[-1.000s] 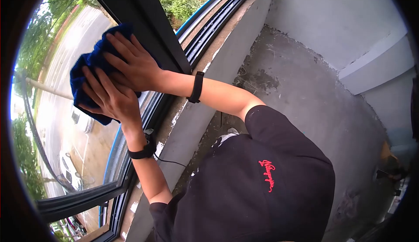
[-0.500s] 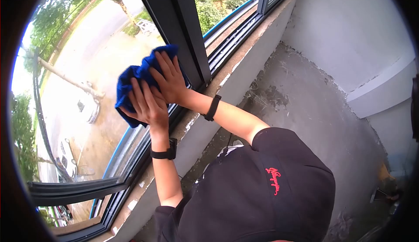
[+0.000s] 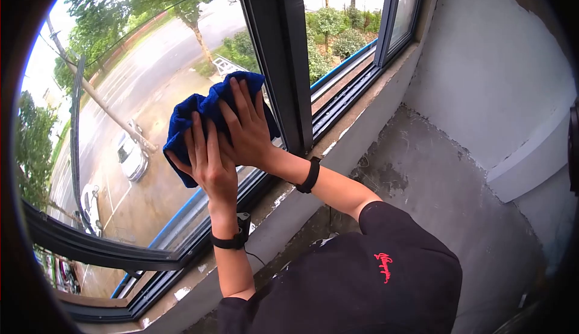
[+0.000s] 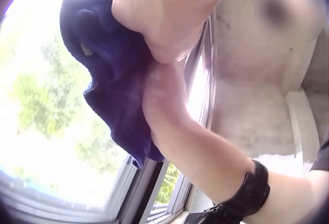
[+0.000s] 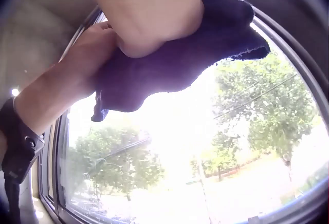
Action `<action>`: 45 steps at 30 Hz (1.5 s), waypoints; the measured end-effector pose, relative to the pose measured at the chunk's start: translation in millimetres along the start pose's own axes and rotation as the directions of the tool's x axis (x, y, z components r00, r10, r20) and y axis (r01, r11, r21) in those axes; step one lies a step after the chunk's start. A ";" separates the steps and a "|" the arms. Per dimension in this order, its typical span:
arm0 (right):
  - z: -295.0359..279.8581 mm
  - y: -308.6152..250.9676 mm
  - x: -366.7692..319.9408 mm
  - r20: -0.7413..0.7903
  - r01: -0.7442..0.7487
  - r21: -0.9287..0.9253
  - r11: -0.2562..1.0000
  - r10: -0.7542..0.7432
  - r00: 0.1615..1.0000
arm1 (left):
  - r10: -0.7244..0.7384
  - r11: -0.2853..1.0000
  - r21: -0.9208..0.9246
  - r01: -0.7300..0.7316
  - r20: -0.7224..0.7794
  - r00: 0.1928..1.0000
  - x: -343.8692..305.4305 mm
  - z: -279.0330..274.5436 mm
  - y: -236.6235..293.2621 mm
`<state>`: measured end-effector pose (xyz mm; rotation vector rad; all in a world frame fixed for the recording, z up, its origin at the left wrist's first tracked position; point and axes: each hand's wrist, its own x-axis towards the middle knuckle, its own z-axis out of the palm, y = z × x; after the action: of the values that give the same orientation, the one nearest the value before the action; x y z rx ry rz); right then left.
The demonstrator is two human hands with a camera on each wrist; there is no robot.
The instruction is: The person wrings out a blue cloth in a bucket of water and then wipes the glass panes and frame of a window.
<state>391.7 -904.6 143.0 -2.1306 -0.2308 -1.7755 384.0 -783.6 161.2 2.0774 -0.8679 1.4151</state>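
A blue cloth (image 3: 196,108) lies against the glass beside the dark window upright. My left hand (image 3: 211,165) presses on its lower left part with fingers extended, and my right hand (image 3: 248,130) presses on the right part, fingers spread and pointing up. The two hands are close together, overlapping near the thumbs. In the left wrist view the cloth (image 4: 115,75) hangs in loose folds past my left hand (image 4: 164,13). Below my right hand (image 5: 149,13) in the right wrist view, the cloth (image 5: 169,70) spreads over the pane; the fingers are hidden there.
The dark upright (image 3: 283,63) stands right of the cloth. A curved-looking frame bar (image 3: 102,243) crosses low on the left. A rough sill (image 3: 265,204) runs beneath my forearms, with a thin black cable near my left wrist. Grey wall (image 3: 494,63) stands at right.
Both hands and the cloth have moved right across the glass, closer to the dark upright. The head view has shifted too, showing more of the window. Both hands remain on the cloth.
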 end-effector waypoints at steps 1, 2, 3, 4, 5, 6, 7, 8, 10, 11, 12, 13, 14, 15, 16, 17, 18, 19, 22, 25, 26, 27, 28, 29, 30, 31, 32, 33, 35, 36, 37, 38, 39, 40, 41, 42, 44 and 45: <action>3.7 -14.2 18.9 -0.021 0.029 0.025 0.999 -0.028 0.999 | -0.020 1.000 0.004 0.020 -0.050 0.999 12.1 -12.1 -8.6; 9.0 -29.3 33.8 -0.044 0.058 0.051 0.997 -0.056 0.997 | -0.023 0.999 0.021 0.026 -0.104 0.994 19.6 -23.8 -19.2; 15.3 -44.6 42.8 -0.034 0.068 0.069 0.995 -0.066 0.997 | -0.017 0.996 0.084 0.031 -0.161 0.987 23.4 -35.2 -31.8; 24.7 -59.1 49.0 -0.034 0.078 0.122 0.989 -0.074 0.997 | -0.008 0.988 0.148 0.041 -0.215 0.976 25.0 -46.0 -45.2; 32.2 -76.3 53.9 -0.039 0.101 0.156 0.983 -0.096 0.995 | -0.015 0.984 0.168 0.061 -0.259 0.966 23.5 -57.0 -59.6; 37.8 -94.5 58.9 -0.049 0.121 0.185 0.975 -0.114 0.992 | -0.014 0.980 0.184 0.073 -0.302 0.953 21.6 -67.8 -73.5; 41.9 -112.9 63.3 -0.035 0.133 0.241 0.961 -0.128 0.991 | 0.000 0.966 0.245 0.085 -0.325 0.946 18.5 -78.7 -85.2; 46.8 -132.9 66.5 -0.021 0.142 0.302 0.943 -0.142 0.990 | 0.019 0.936 0.341 0.087 -0.298 0.954 11.0 -92.2 -101.7; 66.9 -169.9 67.8 -0.018 0.212 0.404 0.890 -0.224 0.975 | -0.008 0.898 0.414 0.151 -0.327 0.945 -3.2 -112.8 -123.8; 79.4 -186.7 63.1 -0.029 0.251 0.377 0.892 -0.259 0.965 | -0.002 0.882 0.445 0.156 -0.327 0.945 -13.4 -123.3 -137.6; 90.1 -202.9 57.2 -0.040 0.289 0.354 0.890 -0.295 0.955 | -0.032 0.872 0.452 0.185 -0.324 0.946 -26.2 -133.0 -152.6; 97.8 -216.6 48.5 -0.066 0.310 0.269 0.912 -0.304 0.950 | -0.046 0.854 0.476 0.207 -0.328 0.944 -39.7 -139.2 -166.2; 104.2 -228.5 38.0 -0.078 0.317 0.313 0.895 -0.308 0.948 | -0.060 0.835 0.500 0.229 -0.332 0.942 -53.3 -145.5 -179.8; 110.5 -238.4 23.9 -0.049 0.331 0.278 0.902 -0.331 0.942 | -0.066 0.850 0.471 0.237 -0.351 0.934 -70.5 -147.0 -189.9; 115.5 -247.1 7.7 -0.018 0.347 0.243 0.906 -0.353 0.935 | -0.075 0.864 0.439 0.245 -0.370 0.926 -90.0 -147.9 -199.3; 119.0 -252.5 -8.2 0.009 0.364 0.239 0.900 -0.376 0.926 | -0.077 0.799 0.551 0.243 -0.307 0.949 -112.7 -149.6 -208.2; 121.8 -255.8 -23.8 0.034 0.383 0.232 0.894 -0.401 0.915 | -0.091 0.723 0.650 0.233 -0.245 0.965 -136.1 -150.6 -214.8; 123.5 -259.1 -38.9 0.068 0.389 0.230 0.892 -0.414 0.908 | -0.134 0.733 0.630 0.257 -0.237 0.962 -155.7 -148.8 -217.8; 126.1 -254.9 -76.9 0.171 0.436 0.254 0.863 -0.484 0.858 | -0.224 0.765 0.549 0.338 -0.265 0.938 -201.2 -131.4 -219.6; 125.6 -236.3 -113.1 0.252 0.491 0.271 0.828 -0.554 0.794 | -0.339 0.788 0.450 0.419 -0.251 0.907 -244.3 -106.9 -206.6; 125.1 -228.9 -123.9 0.275 0.511 0.279 0.813 -0.578 0.768 | -0.386 0.767 0.465 0.442 -0.216 0.897 -263.0 -98.2 -203.2; 124.9 -222.8 -137.5 0.288 0.479 0.306 0.823 -0.559 0.777 | -0.419 0.776 0.431 0.461 -0.195 0.887 -274.9 -92.4 -197.8; 123.3 -218.8 -148.7 0.305 0.442 0.337 0.831 -0.541 0.784 | -0.453 0.779 0.399 0.483 -0.173 0.874 -282.3 -91.5 -192.2; 120.2 -215.2 -147.9 0.320 0.451 0.357 0.818 -0.561 0.764 | -0.417 0.809 0.367 0.459 -0.190 0.889 -280.8 -94.9 -190.8; 118.2 -213.1 -138.5 0.335 0.461 0.368 0.808 -0.578 0.744 | -0.376 0.843 0.330 0.425 -0.205 0.904 -273.0 -98.4 -194.5; 118.2 -213.5 -127.8 0.329 0.443 0.398 0.804 -0.575 0.749 | -0.357 0.859 0.308 0.409 -0.213 0.909 -259.9 -105.0 -197.2; 117.2 -216.6 -114.0 0.328 0.424 0.416 0.804 -0.568 0.755 | -0.335 0.879 0.277 0.388 -0.218 0.916 -240.8 -112.8 -197.9; 115.1 -222.9 -95.2 0.320 0.392 0.425 0.816 -0.540 0.778 | -0.300 0.878 0.303 0.370 -0.255 0.919 -216.7 -120.4 -197.4; 110.2 -239.6 -48.9 0.270 0.345 0.421 0.839 -0.479 0.835 | -0.228 0.889 0.321 0.328 -0.310 0.923 -166.3 -136.8 -201.4; 108.3 -248.2 -24.7 0.225 0.327 0.412 0.851 -0.442 0.868 | -0.195 0.900 0.316 0.302 -0.328 0.924 -141.7 -146.2 -206.7; 106.6 -255.8 -1.9 0.191 0.310 0.396 0.864 -0.408 0.893 | -0.140 0.912 0.321 0.253 -0.335 0.932 -111.9 -159.6 -210.4; 104.1 -262.5 19.6 0.159 0.291 0.381 0.878 -0.372 0.915 | -0.087 0.923 0.327 0.203 -0.338 0.937 -81.4 -173.5 -212.7; 101.2 -267.4 40.7 0.112 0.289 0.368 0.884 -0.351 0.930 | -0.050 0.941 0.300 0.158 -0.339 0.939 -53.1 -184.8 -215.4; 99.0 -271.1 60.2 0.065 0.283 0.355 0.891 -0.325 0.943 | -0.011 0.956 0.272 0.109 -0.338 0.941 -25.9 -195.8 -217.4; 98.6 -272.7 77.1 -0.005 0.287 0.348 0.892 -0.305 0.952 | 0.061 0.951 0.306 0.039 -0.311 0.949 1.4 -208.2 -217.1; 99.3 -274.7 88.8 -0.071 0.277 0.345 0.897 -0.270 0.960 | 0.133 0.940 0.339 -0.036 -0.267 0.954 24.8 -221.5 -218.0; 100.4 -275.4 96.2 -0.119 0.269 0.308 0.912 -0.244 0.963 | 0.224 0.920 0.368 -0.137 -0.205 0.953 51.2 -234.1 -224.6; 102.6 -274.2 93.1 -0.108 0.276 0.270 0.923 -0.255 0.961 | 0.252 0.912 0.380 -0.156 -0.217 0.943 51.2 -232.8 -229.0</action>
<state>409.2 -622.9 264.1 -1.8990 -0.7412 -1.8296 416.9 -478.1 283.1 2.0234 -0.7814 2.0433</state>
